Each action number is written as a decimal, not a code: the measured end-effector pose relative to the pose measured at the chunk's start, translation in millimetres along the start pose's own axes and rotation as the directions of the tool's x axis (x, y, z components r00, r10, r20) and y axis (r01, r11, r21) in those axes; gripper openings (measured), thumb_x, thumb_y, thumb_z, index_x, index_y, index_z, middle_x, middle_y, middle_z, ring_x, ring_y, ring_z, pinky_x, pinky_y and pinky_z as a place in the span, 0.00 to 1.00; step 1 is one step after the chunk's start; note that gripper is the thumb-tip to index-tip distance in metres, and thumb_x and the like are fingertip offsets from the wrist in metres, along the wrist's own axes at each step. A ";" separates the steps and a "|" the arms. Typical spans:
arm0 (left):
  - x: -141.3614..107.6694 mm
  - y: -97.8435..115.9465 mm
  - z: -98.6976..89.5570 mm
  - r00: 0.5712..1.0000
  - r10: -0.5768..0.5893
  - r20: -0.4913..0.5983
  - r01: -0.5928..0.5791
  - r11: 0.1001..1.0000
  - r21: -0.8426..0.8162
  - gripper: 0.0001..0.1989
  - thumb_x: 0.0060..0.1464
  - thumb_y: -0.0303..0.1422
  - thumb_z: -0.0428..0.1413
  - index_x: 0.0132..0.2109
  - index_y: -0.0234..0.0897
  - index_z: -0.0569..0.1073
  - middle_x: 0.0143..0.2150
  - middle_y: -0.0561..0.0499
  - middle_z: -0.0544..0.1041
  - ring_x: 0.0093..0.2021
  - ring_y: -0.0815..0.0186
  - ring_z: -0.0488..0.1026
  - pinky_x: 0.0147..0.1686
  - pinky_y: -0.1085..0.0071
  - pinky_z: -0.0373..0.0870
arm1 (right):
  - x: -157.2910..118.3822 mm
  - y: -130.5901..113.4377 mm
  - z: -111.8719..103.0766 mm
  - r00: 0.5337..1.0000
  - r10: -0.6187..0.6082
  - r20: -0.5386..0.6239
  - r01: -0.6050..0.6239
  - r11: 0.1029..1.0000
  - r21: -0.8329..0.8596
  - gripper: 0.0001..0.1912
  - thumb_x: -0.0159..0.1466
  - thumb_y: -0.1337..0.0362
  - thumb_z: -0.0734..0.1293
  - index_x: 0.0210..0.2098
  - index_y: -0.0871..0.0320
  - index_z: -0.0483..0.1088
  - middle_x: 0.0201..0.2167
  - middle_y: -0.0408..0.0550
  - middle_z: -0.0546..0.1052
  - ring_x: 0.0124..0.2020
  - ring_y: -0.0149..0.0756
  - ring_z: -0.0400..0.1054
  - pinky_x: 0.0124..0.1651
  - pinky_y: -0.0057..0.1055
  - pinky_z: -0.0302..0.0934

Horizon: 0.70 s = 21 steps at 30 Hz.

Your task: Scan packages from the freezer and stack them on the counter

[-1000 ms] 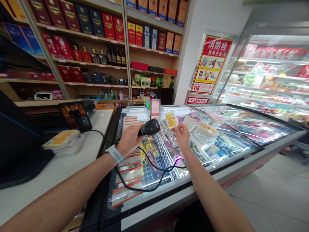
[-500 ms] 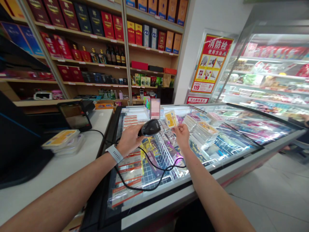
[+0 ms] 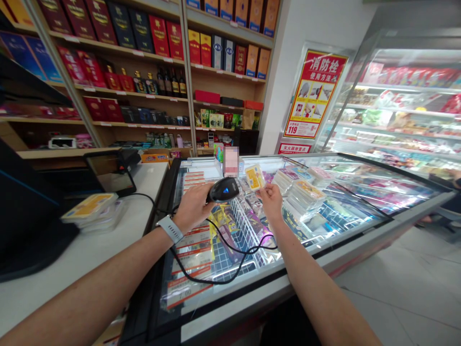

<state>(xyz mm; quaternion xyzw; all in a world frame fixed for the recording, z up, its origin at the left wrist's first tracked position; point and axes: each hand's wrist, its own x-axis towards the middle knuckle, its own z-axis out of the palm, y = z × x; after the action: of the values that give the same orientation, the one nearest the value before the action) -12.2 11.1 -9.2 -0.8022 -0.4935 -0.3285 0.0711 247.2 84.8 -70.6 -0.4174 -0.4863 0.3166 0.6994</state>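
Observation:
My left hand [image 3: 194, 206], with a watch on its wrist, is closed around a black handheld barcode scanner [image 3: 224, 190]. A small blue light glows on the scanner, whose head points right. Just beyond it, my right hand [image 3: 271, 199] pinches the lower corner of a flat clear plastic pack with a yellow label [image 3: 254, 178], held upright. The scanner and the pack are apart. A black cable [image 3: 230, 282] loops over the glass top of the chest freezer [image 3: 273, 283] below my hands. Stacks of similar flat packs [image 3: 306, 197] stand on the glass to the right.
More packs [image 3: 91, 209] are piled on the white counter [image 3: 46, 293] at left, near a dark monitor [image 3: 21, 206] and a small screen device [image 3: 110, 172]. Shelves of boxed bottles [image 3: 137, 33] line the back. A lit display fridge [image 3: 406, 105] stands at right.
A blue light now shows on the scanner, which was unlit before. Both hands and the pack have stayed almost in place.

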 end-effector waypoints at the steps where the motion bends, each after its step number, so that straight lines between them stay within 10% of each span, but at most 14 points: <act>1: 0.1 0.4 -0.3 1.000 -0.004 0.001 0.004 1.000 0.002 0.19 0.55 0.33 0.52 0.54 0.35 0.70 0.50 0.42 0.79 0.51 0.52 0.75 0.53 0.57 0.70 | -0.1 -0.1 0.1 1.000 0.000 0.001 0.000 1.000 -0.001 0.19 0.56 0.51 0.70 0.39 0.54 0.62 0.28 0.39 0.76 0.33 0.36 0.76 0.38 0.37 0.74; 21: -1.8 -3.1 2.3 0.998 0.053 0.016 -0.053 0.999 -0.005 0.21 0.56 0.33 0.53 0.56 0.35 0.70 0.53 0.42 0.78 0.54 0.52 0.73 0.57 0.56 0.66 | -5.2 -16.0 -4.7 0.999 0.012 -0.049 -0.013 0.999 -0.033 0.18 0.54 0.53 0.69 0.39 0.55 0.64 0.28 0.41 0.75 0.30 0.36 0.74 0.30 0.33 0.72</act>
<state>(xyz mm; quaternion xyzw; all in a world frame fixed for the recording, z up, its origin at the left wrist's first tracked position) -14.3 12.4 -12.7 -0.8178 -0.4719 -0.3211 0.0741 250.5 71.8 -59.3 -0.4395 -0.4715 0.3025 0.7022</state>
